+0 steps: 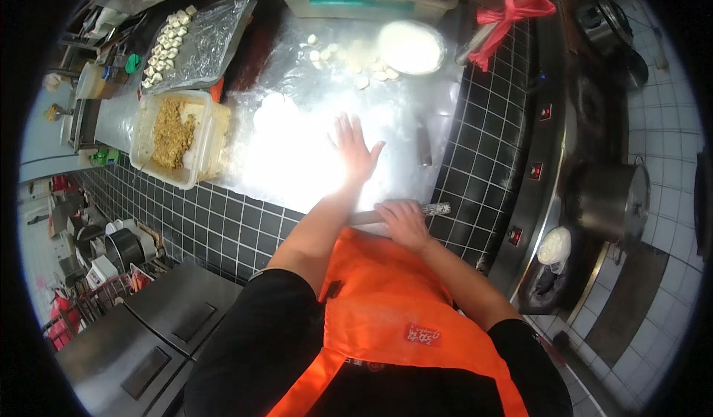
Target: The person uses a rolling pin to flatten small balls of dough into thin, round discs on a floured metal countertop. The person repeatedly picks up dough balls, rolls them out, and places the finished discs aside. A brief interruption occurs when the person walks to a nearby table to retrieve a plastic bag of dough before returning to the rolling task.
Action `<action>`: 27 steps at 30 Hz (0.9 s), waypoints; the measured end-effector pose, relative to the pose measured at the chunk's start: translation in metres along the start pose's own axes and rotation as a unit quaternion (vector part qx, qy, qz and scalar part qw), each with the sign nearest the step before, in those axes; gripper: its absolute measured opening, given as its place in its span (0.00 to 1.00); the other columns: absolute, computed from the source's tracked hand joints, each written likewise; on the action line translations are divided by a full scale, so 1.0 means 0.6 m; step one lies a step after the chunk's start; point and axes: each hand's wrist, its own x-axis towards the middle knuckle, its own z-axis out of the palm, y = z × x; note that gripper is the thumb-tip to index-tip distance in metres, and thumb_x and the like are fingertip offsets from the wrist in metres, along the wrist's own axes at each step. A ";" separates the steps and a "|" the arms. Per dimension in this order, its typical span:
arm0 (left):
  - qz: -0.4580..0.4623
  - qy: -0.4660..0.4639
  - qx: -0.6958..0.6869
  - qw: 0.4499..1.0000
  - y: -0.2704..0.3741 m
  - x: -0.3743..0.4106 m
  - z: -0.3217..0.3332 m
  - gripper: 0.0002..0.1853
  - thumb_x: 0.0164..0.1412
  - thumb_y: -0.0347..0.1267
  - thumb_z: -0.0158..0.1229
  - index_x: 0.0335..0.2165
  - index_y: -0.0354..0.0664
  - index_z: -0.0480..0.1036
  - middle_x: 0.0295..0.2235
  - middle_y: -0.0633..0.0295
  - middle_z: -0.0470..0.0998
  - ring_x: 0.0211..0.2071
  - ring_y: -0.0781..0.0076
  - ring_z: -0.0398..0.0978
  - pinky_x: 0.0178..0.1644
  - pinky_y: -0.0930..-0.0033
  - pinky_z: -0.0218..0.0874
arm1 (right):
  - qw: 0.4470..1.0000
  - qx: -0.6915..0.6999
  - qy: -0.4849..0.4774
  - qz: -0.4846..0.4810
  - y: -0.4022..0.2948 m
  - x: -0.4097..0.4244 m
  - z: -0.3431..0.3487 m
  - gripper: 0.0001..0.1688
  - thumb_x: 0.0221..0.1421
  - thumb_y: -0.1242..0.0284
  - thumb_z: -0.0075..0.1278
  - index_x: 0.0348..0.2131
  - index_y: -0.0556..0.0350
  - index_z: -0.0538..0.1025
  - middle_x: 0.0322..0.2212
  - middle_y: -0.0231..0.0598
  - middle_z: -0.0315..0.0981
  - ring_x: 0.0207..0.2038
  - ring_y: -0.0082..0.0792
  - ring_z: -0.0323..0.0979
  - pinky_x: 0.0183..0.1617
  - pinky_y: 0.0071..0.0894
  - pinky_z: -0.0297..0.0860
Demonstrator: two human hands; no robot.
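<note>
My left hand is palm down over the bright work surface, its fingers and thumb spread. Glare hides whatever may lie under it. Close to my apron, my right hand rests its curled fingers over a rolling pin, whose patterned end sticks out to the right. Small pale dough pieces are scattered beyond my left hand. Beside them stands a round bowl of white flour. A slim dark-handled tool lies right of my left hand.
At left, a plastic tub holds brown minced filling. Behind it, wrapped dumplings line a plastic-covered tray. A translucent bin stands at the back. Right of the black-tiled counter edge is a stove with a large pot.
</note>
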 end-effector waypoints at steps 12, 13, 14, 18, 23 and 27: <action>-0.182 -0.078 -0.564 0.802 -0.094 0.029 -0.042 0.20 0.67 0.32 0.47 0.55 0.36 0.65 0.53 0.57 0.72 0.49 0.72 0.72 0.53 0.71 0.61 | 0.999 0.020 -0.022 -0.023 0.032 0.010 0.019 0.24 0.45 0.66 0.59 0.44 0.48 0.73 0.41 0.33 0.69 0.47 0.37 0.66 0.54 0.41 0.60; -0.194 -0.082 -0.556 0.804 -0.072 0.030 -0.068 0.21 0.67 0.32 0.47 0.56 0.36 0.64 0.52 0.56 0.72 0.49 0.72 0.71 0.54 0.71 0.61 | 0.999 0.011 -0.016 -0.031 0.039 0.015 0.017 0.22 0.45 0.65 0.59 0.41 0.47 0.73 0.39 0.33 0.69 0.45 0.37 0.66 0.53 0.40 0.60; -0.205 -0.086 -0.548 0.806 -0.050 0.030 -0.097 0.21 0.67 0.33 0.47 0.56 0.35 0.64 0.52 0.56 0.73 0.50 0.72 0.71 0.55 0.71 0.60 | 0.999 0.003 -0.009 -0.038 0.045 0.018 0.017 0.19 0.45 0.63 0.59 0.38 0.45 0.73 0.36 0.32 0.69 0.44 0.37 0.66 0.52 0.40 0.60; 0.112 0.063 0.080 0.989 -0.058 0.019 -0.077 0.24 0.66 0.34 0.48 0.57 0.33 0.63 0.50 0.54 0.74 0.51 0.67 0.71 0.56 0.71 0.59 | 0.999 0.000 -0.010 -0.039 0.040 0.021 0.016 0.20 0.45 0.64 0.59 0.40 0.47 0.73 0.36 0.34 0.69 0.44 0.38 0.66 0.52 0.39 0.60; -0.089 -0.094 -0.367 0.921 -0.046 0.023 -0.101 0.24 0.64 0.33 0.49 0.56 0.35 0.64 0.50 0.49 0.74 0.52 0.56 0.71 0.56 0.65 0.60 | 0.999 -0.002 -0.037 -0.004 0.042 0.008 0.024 0.26 0.45 0.67 0.59 0.46 0.49 0.73 0.41 0.34 0.70 0.48 0.37 0.66 0.54 0.38 0.60; 0.044 -0.163 -0.208 0.963 -0.100 0.015 -0.123 0.21 0.65 0.38 0.47 0.51 0.38 0.71 0.50 0.52 0.74 0.51 0.59 0.72 0.52 0.64 0.65 | 0.999 0.011 -0.037 -0.010 0.032 0.020 -0.002 0.26 0.45 0.67 0.59 0.46 0.49 0.73 0.41 0.34 0.70 0.47 0.37 0.66 0.54 0.38 0.61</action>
